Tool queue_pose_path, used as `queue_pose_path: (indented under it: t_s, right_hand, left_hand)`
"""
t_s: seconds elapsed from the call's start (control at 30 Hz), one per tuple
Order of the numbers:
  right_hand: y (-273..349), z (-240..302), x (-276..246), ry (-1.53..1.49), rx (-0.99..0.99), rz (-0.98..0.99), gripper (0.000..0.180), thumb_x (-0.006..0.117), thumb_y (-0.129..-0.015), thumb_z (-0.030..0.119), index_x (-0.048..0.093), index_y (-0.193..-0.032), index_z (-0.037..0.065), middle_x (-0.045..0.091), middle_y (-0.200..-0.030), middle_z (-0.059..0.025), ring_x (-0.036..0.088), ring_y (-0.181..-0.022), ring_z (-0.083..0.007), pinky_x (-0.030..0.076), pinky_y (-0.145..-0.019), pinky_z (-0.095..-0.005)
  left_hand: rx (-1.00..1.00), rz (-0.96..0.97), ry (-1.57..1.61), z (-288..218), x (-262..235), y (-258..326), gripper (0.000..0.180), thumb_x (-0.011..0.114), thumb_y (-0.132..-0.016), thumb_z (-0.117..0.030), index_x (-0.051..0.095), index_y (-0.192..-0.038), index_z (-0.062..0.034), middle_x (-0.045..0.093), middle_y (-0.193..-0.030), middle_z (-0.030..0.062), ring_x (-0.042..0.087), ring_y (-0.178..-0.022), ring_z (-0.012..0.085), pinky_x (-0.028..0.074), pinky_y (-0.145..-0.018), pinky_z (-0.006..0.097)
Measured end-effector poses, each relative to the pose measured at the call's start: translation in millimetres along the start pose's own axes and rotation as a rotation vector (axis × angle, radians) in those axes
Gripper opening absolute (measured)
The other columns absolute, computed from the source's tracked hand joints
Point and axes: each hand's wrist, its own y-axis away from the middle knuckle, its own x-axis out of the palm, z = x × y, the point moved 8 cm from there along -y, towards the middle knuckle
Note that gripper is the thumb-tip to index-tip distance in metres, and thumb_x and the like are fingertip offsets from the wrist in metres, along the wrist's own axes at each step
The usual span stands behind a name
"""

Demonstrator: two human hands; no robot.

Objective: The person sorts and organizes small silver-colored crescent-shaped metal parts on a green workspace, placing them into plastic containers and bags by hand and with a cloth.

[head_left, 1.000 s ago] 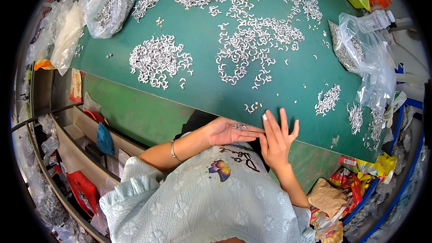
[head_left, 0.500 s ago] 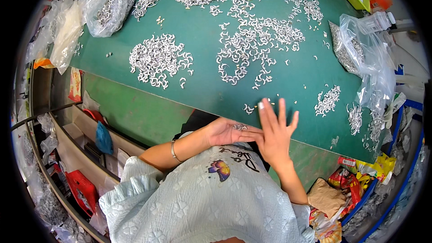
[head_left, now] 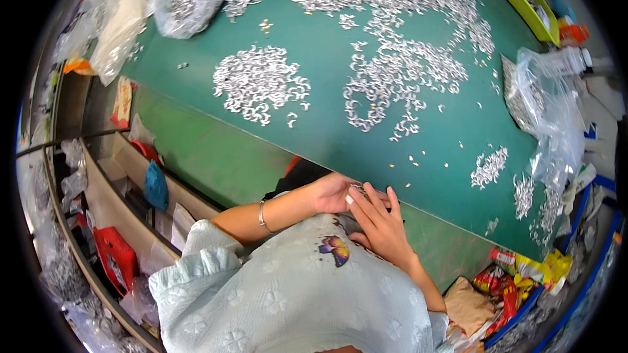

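At the near edge of the table, my left hand (head_left: 332, 192) is turned palm up, with a few small silver crescent-shaped pieces (head_left: 359, 189) resting on it. My right hand (head_left: 381, 227) lies across its fingers, its own fingers stretched out and partly covering the pieces. Just beyond my hands, a few tiny yellowish bits (head_left: 408, 185) are scattered on the green table (head_left: 314, 140). Loose piles of the same crescents spread farther out: a rounded pile (head_left: 258, 85) to the left and a broader one (head_left: 405, 75) ahead.
Clear plastic bags (head_left: 186, 3) of pieces sit at the far left, and another bag (head_left: 553, 104) at the right. Smaller heaps (head_left: 489, 167) lie near the right edge. A yellow-green tray (head_left: 526, 0) stands at the far right. Drawers (head_left: 118, 202) border the left, snack packets (head_left: 500, 287) the lower right.
My right hand has drawn back from the table edge onto my left palm. The small cluster of crescents that lay by its fingertips is gone from the table. The view has shifted slightly.
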Motion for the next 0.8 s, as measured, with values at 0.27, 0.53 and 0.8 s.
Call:
queue_pose_path:
  t_s: [0.27,0.53,0.8]
  right_hand:
    - [-33.4,-1.8,-26.4,-0.197,-0.007,-0.186,0.045,0.068,-0.08,0.01,0.056,-0.122,-0.004,0.053,-0.133,-0.0165,0.046,-0.128,-0.0378,0.037,-0.103,-0.051]
    - [-79.8,13.7,-23.2,-0.288,-0.006,-0.279,0.041,0.065,-0.083,0.004,0.056,-0.122,-0.004,0.051,-0.134,-0.0199,0.044,-0.129,-0.0404,0.038,-0.102,-0.049]
    - [-65.5,-4.4,-52.7,-0.272,0.09,-0.394,0.036,0.065,-0.081,0.0,0.061,-0.117,-0.003,0.058,-0.125,-0.0169,0.051,-0.124,-0.0358,0.041,-0.099,-0.0446]
  left_hand:
    - [0.343,-0.362,-0.405,-34.0,-6.2,100.3,0.032,0.048,-0.101,-0.03,0.061,-0.096,-0.0018,0.06,-0.077,0.0041,0.056,-0.066,0.0095,0.043,-0.055,0.022]
    - [1.394,-0.786,-1.007,-198.4,69.7,207.2,0.031,0.046,-0.102,-0.023,0.065,-0.091,-0.0011,0.057,-0.072,-0.001,0.042,-0.054,0.0031,0.033,-0.049,0.019]
    - [1.617,-0.975,-1.93,-234.7,87.6,187.1,0.007,0.061,-0.086,-0.003,0.067,-0.09,-0.0003,0.064,-0.087,0.013,0.06,-0.085,0.0304,0.045,-0.082,0.039]
